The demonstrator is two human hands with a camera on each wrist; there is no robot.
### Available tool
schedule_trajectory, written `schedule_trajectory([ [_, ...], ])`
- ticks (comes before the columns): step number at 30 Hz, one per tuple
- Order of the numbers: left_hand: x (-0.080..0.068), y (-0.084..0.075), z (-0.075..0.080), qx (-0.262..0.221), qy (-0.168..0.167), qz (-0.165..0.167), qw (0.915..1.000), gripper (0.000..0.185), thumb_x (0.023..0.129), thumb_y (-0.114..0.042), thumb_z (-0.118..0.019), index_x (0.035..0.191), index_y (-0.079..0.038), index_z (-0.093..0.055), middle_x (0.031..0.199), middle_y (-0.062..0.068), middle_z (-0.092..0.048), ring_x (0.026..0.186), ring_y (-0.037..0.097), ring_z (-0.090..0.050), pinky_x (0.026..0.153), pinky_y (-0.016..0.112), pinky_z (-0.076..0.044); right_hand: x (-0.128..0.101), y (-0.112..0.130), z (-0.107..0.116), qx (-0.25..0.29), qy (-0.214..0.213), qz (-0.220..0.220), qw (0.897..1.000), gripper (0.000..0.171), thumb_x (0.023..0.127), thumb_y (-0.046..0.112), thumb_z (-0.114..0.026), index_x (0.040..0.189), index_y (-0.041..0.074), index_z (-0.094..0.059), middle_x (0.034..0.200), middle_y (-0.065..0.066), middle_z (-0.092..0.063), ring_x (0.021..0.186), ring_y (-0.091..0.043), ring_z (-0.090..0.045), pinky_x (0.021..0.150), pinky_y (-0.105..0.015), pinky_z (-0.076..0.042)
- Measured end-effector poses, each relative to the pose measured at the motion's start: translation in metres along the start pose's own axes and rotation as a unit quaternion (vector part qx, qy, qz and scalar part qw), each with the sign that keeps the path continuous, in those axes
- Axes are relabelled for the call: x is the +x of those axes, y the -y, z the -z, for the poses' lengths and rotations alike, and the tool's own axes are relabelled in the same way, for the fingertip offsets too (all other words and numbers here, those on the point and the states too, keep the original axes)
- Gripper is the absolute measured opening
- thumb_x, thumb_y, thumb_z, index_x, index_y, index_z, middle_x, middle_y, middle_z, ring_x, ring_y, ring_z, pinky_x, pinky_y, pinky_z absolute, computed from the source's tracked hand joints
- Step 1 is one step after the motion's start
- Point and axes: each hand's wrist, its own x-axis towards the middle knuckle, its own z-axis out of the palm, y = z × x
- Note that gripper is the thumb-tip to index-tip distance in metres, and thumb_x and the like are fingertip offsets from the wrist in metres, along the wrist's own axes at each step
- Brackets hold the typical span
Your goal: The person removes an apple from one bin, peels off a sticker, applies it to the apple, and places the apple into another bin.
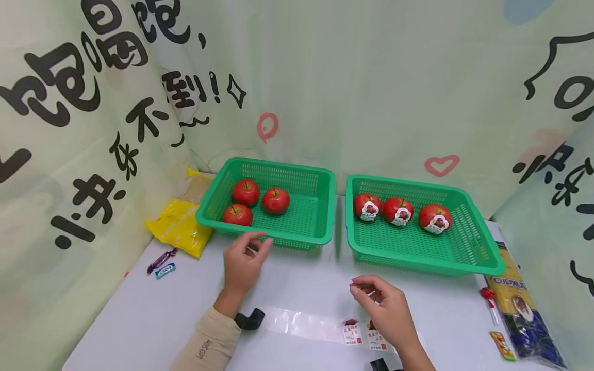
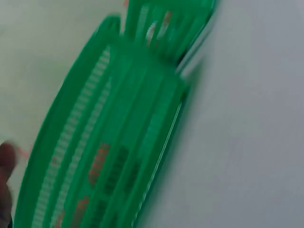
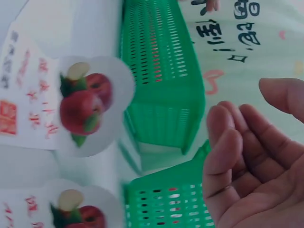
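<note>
Left hand (image 1: pixel 245 263) up at the near rim of the left basket (image 1: pixel 301 238), fingers loosely bent, holding nothing, and whether it touches that rim I can't tell! Three plain apples (image 1: pixel 276 201) in that basket, bunched over on its left side! Across to the right hand (image 1: pixel 385 307), above the table (image 1: pixel 139 314), fingers softly curled, thumb well apart from them in the right wrist view, its grasp empty too! Right below it, two stickers (image 1: pixel 352 334) on the clear strip (image 1: pixel 301 324), one partly covered by the hand! And in the right basket (image 1: pixel 422 260), three labelled apples (image 1: pixel 402 202) in a row, labels facing the person! Out on the flanks, a yellow bag (image 1: pixel 181 224) far left, a lollipop (image 1: pixel 488 293) far right
</note>
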Motion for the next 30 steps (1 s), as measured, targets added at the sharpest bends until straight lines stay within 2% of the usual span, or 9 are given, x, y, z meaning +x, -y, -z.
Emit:
schedule_trajectory([
  [2,0.009,0.014,0.010,0.033,-0.078,0.043,0.9954,0.019,0.084,-0.007,-0.087,0.095,0.000,-0.073,0.071,0.010,-0.060,0.064,0.016,-0.052,0.059,0.014,-0.041,0.001,-0.004,-0.001,0.009,-0.004,-0.012,1.000,0.015,0.098,0.020,-0.077,0.110,0.009,-0.078,0.096,0.002,-0.077,0.080,-0.004,-0.067,0.069,-0.023,-0.057],
  [5,0.017,0.027,0.022,0.055,-0.150,0.146,0.9763,0.037,0.085,-0.017,-0.090,0.102,0.003,-0.065,0.091,0.014,-0.052,0.082,0.025,-0.049,0.070,0.020,-0.037,0.001,-0.012,-0.002,0.018,-0.012,-0.021,1.000,0.015,0.099,0.018,-0.076,0.109,0.007,-0.078,0.093,0.001,-0.075,0.076,-0.005,-0.066,0.067,-0.023,-0.056],
  [8,0.020,0.038,0.027,0.034,-0.167,0.247,0.9540,0.059,0.085,-0.028,-0.091,0.126,-0.001,-0.059,0.123,0.014,-0.044,0.112,0.027,-0.047,0.090,0.029,-0.044,-0.001,-0.017,-0.002,0.013,-0.024,-0.019,0.999,0.012,0.099,0.016,-0.075,0.107,0.007,-0.078,0.090,0.002,-0.074,0.073,-0.006,-0.064,0.064,-0.023,-0.054],
  [11,0.022,0.048,0.029,0.004,-0.148,0.305,0.9406,0.083,0.085,-0.033,-0.091,0.152,-0.013,-0.047,0.152,0.012,-0.032,0.138,0.027,-0.037,0.112,0.041,-0.046,-0.001,-0.018,-0.001,0.006,-0.026,-0.009,1.000,0.011,0.099,0.016,-0.076,0.106,0.008,-0.078,0.089,0.002,-0.074,0.073,-0.005,-0.063,0.064,-0.022,-0.053],
  [14,0.025,0.055,0.031,-0.031,-0.114,0.324,0.9386,0.095,0.089,-0.030,-0.088,0.164,-0.019,-0.033,0.166,0.012,-0.026,0.149,0.030,-0.035,0.125,0.048,-0.039,0.001,-0.017,-0.002,0.002,-0.021,0.004,1.000,0.011,0.099,0.016,-0.076,0.105,0.008,-0.079,0.089,0.003,-0.073,0.073,-0.005,-0.063,0.065,-0.022,-0.053],
  [16,0.027,0.057,0.034,-0.058,-0.094,0.331,0.9370,0.095,0.092,-0.028,-0.085,0.167,-0.021,-0.027,0.169,0.011,-0.028,0.151,0.033,-0.037,0.127,0.049,-0.036,0.003,-0.016,-0.002,-0.003,-0.017,0.013,1.000,0.011,0.099,0.017,-0.076,0.105,0.008,-0.079,0.088,0.004,-0.073,0.073,-0.005,-0.063,0.065,-0.022,-0.053],
  [20,0.028,0.057,0.037,-0.117,-0.072,0.348,0.9273,0.097,0.095,-0.023,-0.081,0.169,-0.026,-0.018,0.173,0.008,-0.030,0.157,0.031,-0.036,0.130,0.047,-0.031,0.004,-0.014,-0.002,-0.011,-0.009,0.020,1.000,0.011,0.098,0.017,-0.076,0.104,0.008,-0.078,0.086,0.004,-0.072,0.072,-0.005,-0.062,0.065,-0.022,-0.053],
  [25,0.024,0.055,0.036,-0.130,-0.063,0.362,0.9209,0.097,0.097,-0.024,-0.079,0.169,-0.030,-0.015,0.173,0.008,-0.029,0.158,0.029,-0.034,0.130,0.047,-0.031,0.011,-0.002,0.007,-0.037,-0.007,0.044,0.998,0.010,0.098,0.016,-0.077,0.105,0.010,-0.079,0.087,0.005,-0.074,0.073,-0.003,-0.063,0.065,-0.022,-0.054],
  [30,0.019,0.055,0.037,-0.133,-0.068,0.370,0.9169,0.097,0.097,-0.023,-0.079,0.169,-0.030,-0.015,0.173,0.009,-0.028,0.157,0.030,-0.035,0.130,0.048,-0.032,0.049,0.031,0.007,-0.081,0.033,0.111,0.990,0.016,0.097,0.017,-0.077,0.112,0.011,-0.077,0.090,0.004,-0.073,0.079,-0.005,-0.063,0.068,-0.022,-0.055],
])
